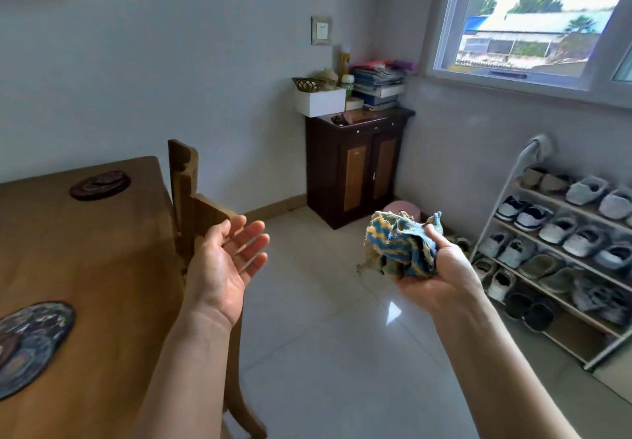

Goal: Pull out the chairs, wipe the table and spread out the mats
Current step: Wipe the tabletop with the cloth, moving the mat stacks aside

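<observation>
A wooden table (102,260) fills the left of the view. Two round dark patterned mats lie on it, one far (100,185) and one near (30,342) at the left edge. A wooden chair (186,192) stands against the table's right side, its back rising above the tabletop. My left hand (224,267) hovers palm up with straight fingers in front of the chair, holding nothing. My right hand (441,274) grips a crumpled blue and yellow cloth (400,243) in the air over the floor, well right of the table.
A dark wooden cabinet (355,165) with books and boxes on top stands in the far corner. A shoe rack (561,254) full of shoes lines the right wall under a window. A pink round object (403,211) sits by the cabinet. Pale tiled floor (342,353) lies between table and rack.
</observation>
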`<state>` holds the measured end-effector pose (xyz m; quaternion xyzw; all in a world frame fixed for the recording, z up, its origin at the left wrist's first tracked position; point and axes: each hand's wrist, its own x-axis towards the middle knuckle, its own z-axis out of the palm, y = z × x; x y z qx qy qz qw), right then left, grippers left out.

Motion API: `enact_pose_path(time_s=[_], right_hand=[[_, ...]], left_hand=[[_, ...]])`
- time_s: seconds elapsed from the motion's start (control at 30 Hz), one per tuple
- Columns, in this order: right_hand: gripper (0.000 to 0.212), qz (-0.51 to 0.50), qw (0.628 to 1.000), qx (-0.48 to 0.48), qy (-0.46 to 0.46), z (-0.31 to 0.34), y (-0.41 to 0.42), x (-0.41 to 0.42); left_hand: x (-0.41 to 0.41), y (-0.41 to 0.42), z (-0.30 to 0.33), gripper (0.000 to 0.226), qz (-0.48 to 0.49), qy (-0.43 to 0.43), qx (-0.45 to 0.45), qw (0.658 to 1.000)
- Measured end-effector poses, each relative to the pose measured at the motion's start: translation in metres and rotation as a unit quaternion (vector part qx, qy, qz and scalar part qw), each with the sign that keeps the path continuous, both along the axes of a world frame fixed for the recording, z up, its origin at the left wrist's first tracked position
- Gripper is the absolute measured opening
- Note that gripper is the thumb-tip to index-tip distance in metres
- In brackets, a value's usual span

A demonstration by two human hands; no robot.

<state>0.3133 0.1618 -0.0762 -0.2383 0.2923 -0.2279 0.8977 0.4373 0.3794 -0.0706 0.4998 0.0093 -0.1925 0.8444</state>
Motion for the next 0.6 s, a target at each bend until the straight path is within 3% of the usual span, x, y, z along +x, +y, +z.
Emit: enact_pose_path(time_s=[0.37,0.6], right_hand=[[0.034,0.017,0.999,-0.043,-0.009,0.014,-0.200,0.144],[0.031,-0.002,1.000,-0.016,0.007,0.010,-0.291,0.221]], left_hand=[[0.156,-0.200,0.004,0.025,0.002,0.022,-0.019,1.000],[0.230,-0.299,0.001,0.023,-0.007,-0.004,0.012,1.000]])
